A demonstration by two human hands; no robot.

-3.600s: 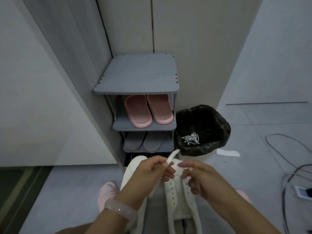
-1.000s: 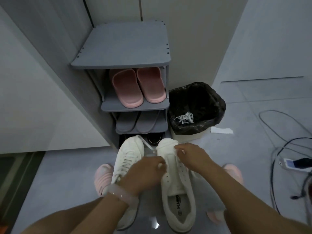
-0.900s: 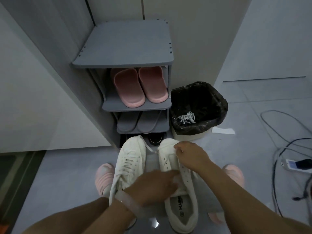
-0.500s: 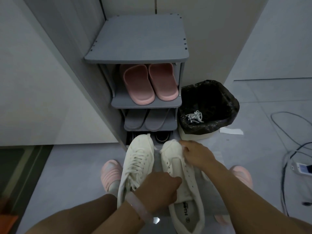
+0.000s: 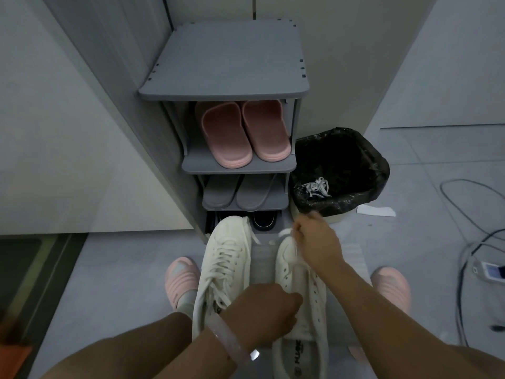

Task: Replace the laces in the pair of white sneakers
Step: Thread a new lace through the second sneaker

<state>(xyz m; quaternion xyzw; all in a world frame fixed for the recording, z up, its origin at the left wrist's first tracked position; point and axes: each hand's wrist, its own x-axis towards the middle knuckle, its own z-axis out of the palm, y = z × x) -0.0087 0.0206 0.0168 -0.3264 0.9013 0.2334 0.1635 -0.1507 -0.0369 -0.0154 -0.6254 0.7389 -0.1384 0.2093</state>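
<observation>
Two white sneakers stand side by side on a small grey stool in front of me. The left sneaker (image 5: 222, 265) is laced. The right sneaker (image 5: 303, 299) shows empty eyelets. My left hand (image 5: 266, 313) grips the right sneaker's tongue near the opening. My right hand (image 5: 315, 243) is over its toe and pinches a white lace (image 5: 295, 250) that runs down along the eyelets. Old white laces (image 5: 317, 187) lie in the black-lined bin (image 5: 377, 170).
A grey shoe rack (image 5: 226, 61) stands ahead with pink slippers (image 5: 241, 134) and grey slippers (image 5: 236, 192) on its shelves. My feet in pink slippers (image 5: 181, 277) flank the stool. Cables and a phone (image 5: 489, 270) lie on the floor at right. A paper scrap (image 5: 377, 211) lies by the bin.
My left hand slid back from the sneaker's toe to its tongue near the opening. My right hand stayed at the toe with the lace. The view shifted slightly.
</observation>
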